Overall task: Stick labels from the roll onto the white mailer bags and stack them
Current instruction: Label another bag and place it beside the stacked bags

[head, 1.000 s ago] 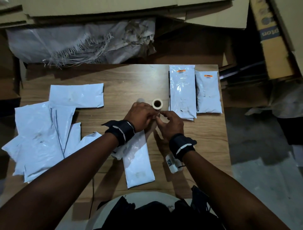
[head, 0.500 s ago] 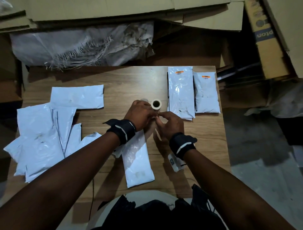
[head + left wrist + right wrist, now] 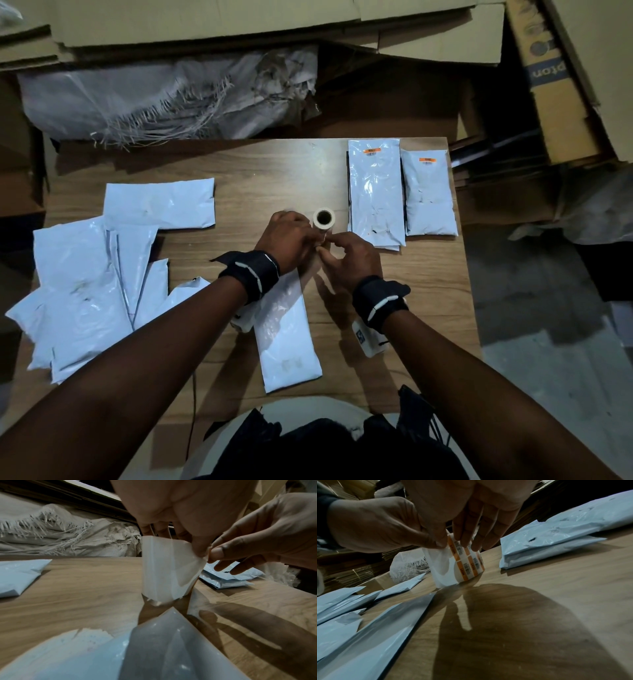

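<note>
**Label Roll Held Upright at Centre of Worktop, Both Hands at the Liner Edge**

The label roll (image 3: 323, 219) stood on end at the middle of the wooden worktop (image 3: 260, 178). The left hand (image 3: 286, 240) pinched the loose end of the white backing liner (image 3: 173, 566) between thumb and forefinger. The right hand (image 3: 349, 255) met it at the same spot, thumb and forefinger tip closed on the liner edge, the remaining fingers extended down the roll's side.

In the right wrist view the roll carried rows of labels (image 3: 469, 561), each with an orange band and a barcode; the dark print on the orange band was too blurred to read.

One white mailer bag (image 3: 286, 339) lay lengthwise near the person, its far end under the hands. An unlabelled pile of bags (image 3: 85, 301) lay spread at the left. At the far right sat two labelled lots side by side: a taller stack (image 3: 375, 192) and a shorter bag (image 3: 428, 195), each bearing an orange label (image 3: 371, 150) near its far edge.

A cardboard box (image 3: 555, 85) beyond the right corner showed a blue panel with inverted lettering ending in "pton". A frayed woven sack (image 3: 154, 99) lay beyond the far edge.
</note>
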`<state>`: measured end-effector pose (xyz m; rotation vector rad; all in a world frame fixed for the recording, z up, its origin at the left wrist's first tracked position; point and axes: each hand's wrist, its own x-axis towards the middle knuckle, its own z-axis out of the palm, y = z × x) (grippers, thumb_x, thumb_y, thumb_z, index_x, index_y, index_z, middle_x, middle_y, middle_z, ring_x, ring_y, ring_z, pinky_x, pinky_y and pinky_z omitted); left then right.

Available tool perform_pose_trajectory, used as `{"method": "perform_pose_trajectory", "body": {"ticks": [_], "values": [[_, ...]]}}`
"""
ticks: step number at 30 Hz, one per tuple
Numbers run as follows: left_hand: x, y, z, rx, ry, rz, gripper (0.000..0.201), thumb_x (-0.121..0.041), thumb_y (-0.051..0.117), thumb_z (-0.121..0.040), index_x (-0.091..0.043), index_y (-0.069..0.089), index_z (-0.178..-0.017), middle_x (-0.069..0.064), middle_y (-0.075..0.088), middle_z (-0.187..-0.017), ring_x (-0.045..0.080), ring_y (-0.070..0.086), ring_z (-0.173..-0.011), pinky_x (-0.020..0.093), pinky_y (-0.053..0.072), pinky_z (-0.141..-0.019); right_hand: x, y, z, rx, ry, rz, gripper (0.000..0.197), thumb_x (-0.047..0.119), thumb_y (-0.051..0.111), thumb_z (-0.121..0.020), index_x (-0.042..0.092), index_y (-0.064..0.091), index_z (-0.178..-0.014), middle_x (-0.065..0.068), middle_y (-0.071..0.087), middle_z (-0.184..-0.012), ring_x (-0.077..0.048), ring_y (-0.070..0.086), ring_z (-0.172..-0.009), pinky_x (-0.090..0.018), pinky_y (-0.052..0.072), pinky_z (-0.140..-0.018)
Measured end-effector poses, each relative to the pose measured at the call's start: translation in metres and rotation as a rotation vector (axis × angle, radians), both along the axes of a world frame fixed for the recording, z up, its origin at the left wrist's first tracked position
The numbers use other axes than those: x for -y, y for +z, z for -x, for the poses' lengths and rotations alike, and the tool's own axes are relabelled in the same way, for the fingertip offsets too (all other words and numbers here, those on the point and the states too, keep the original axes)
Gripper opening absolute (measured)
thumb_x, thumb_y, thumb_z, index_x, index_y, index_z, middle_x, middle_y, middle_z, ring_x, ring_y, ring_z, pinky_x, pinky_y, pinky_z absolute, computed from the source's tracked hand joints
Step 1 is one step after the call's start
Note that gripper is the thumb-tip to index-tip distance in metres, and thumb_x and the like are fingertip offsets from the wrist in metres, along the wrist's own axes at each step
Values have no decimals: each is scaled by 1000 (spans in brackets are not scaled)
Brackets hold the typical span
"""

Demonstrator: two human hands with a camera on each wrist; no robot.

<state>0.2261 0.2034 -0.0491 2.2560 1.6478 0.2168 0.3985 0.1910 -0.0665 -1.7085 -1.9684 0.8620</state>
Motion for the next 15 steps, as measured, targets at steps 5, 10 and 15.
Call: {"method": "perform_pose_trajectory", "body": {"ticks": [5, 10, 15], "values": [[-2, -7, 5, 110, 85, 47, 12, -29, 66, -89, -30, 76, -96, 0, 71, -110, 20, 55, -121, 39, 27, -105, -1, -1, 1, 9, 10, 13, 28, 41, 72, -83, 25, 74, -106, 5, 71, -101, -15, 66, -92, -32, 53, -78], [-4, -11, 7, 141, 55, 57, 10, -36, 67, -88, -31, 76, -92, -9, 73, -101, 17, 57, -120, 40, 27, -104, -4, 0, -3, 34, 73, 2, 23, 33, 68, -88, 22, 74, -108, -2, 72, -104, -23, 66, -96, -37, 53, -80], [-5, -8, 5, 107, 2, 29, 16, -35, 65, -90, -30, 76, -101, 2, 72, -108, 22, 55, -123, 42, 27, -106, -2, 1, -5, 39, 80, -45, 22, 30, 64, -90, 23, 74, -108, -2, 73, -104, -26, 68, -94, -40, 55, -78]]}}
